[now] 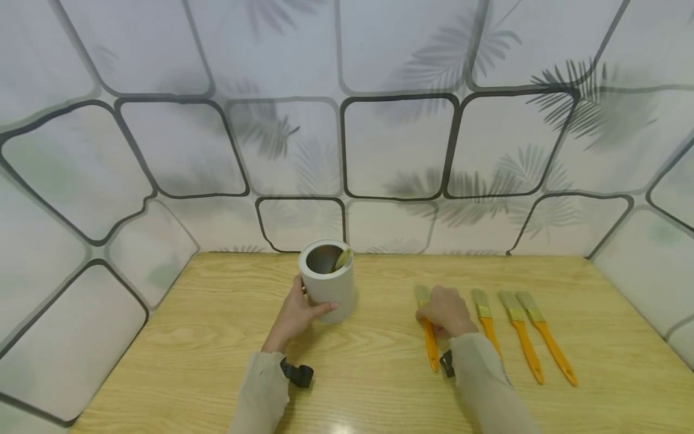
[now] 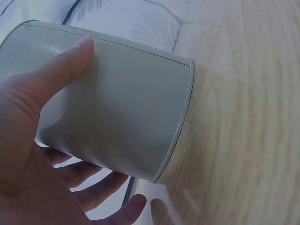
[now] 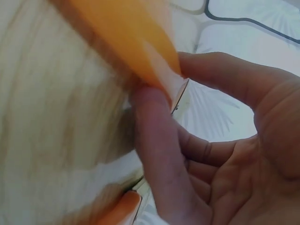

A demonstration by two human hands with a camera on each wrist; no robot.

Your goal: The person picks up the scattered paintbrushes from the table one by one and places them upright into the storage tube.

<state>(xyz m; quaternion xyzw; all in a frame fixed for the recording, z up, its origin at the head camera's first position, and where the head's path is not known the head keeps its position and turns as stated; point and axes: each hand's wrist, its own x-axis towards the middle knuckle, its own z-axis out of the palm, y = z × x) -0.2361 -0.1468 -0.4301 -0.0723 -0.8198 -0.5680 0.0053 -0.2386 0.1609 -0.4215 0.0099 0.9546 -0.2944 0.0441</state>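
Note:
A white cylindrical can (image 1: 338, 295) stands on the table left of centre, its open top facing up. The bristle end of a paintbrush (image 1: 344, 258) pokes out at the can's right rim. My left hand (image 1: 295, 316) grips the can's near left side; in the left wrist view the thumb lies along the wall (image 2: 126, 103) and the fingers reach round below it. To the right, my right hand (image 1: 447, 310) pinches a paintbrush (image 1: 431, 349) with an orange handle near its metal band. The right wrist view shows thumb and index finger on that orange handle (image 3: 126, 37).
Three more orange-handled paintbrushes lie right of my right hand: one (image 1: 481, 304) partly behind the forearm, then a middle one (image 1: 520, 337) and an outer one (image 1: 553, 346). A patterned wall covering (image 1: 398, 150) rises behind the wooden table (image 1: 379, 386) and along both sides.

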